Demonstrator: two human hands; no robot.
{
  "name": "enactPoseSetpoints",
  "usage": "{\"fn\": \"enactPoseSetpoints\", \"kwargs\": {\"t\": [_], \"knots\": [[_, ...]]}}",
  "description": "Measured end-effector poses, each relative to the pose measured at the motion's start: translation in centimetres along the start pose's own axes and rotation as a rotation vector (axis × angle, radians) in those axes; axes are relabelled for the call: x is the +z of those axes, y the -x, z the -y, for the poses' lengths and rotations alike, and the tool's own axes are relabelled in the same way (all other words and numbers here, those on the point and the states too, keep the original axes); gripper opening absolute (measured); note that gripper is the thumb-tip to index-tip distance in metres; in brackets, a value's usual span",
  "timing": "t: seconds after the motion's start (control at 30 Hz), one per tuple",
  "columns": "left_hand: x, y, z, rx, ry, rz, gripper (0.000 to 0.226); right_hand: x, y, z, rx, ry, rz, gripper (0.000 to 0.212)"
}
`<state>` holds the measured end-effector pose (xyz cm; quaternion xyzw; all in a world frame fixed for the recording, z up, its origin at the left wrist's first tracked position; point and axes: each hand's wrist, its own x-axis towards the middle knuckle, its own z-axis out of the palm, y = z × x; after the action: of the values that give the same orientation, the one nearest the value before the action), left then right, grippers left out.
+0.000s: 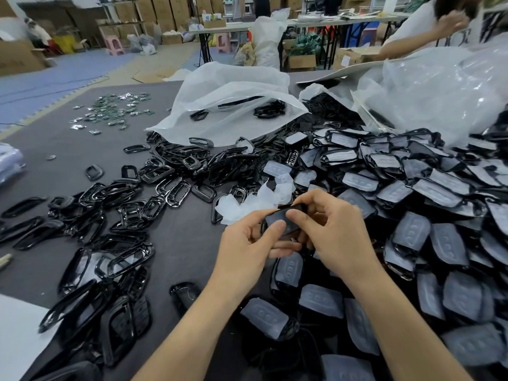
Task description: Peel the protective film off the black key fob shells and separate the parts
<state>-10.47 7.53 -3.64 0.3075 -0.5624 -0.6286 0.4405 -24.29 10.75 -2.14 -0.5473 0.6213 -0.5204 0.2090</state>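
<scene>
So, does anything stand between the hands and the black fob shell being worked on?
Nothing visible does. Left hand and right hand both hold the black fob shell directly, thumbs on its face; peeled films lie beyond it.

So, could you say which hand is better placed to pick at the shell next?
Probably the right hand: its thumb and forefinger pinch the shell's far edge, while the left hand cradles it underneath.
</scene>
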Motion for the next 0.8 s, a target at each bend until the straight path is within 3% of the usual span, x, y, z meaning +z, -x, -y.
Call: {"fn": "enactPoseSetpoints", "kwargs": {"t": [0.37, 0.57, 0.8], "knots": [[-0.18, -0.04, -0.19, -0.020, -0.058, -0.045, 0.019, 0.19, 0.17, 0.63, 0.008, 0.006, 0.031, 0.008], [-0.16, -0.01, -0.38, 0.030, -0.042, -0.059, 0.017, -0.22, 0.13, 0.71, 0.233, -0.460, 0.121, 0.009], [0.05, 0.10, -0.40, 0.015, -0.016, -0.059, 0.017, -0.69, 0.12, 0.95, 0.428, -0.689, 0.163, 0.010]]}}
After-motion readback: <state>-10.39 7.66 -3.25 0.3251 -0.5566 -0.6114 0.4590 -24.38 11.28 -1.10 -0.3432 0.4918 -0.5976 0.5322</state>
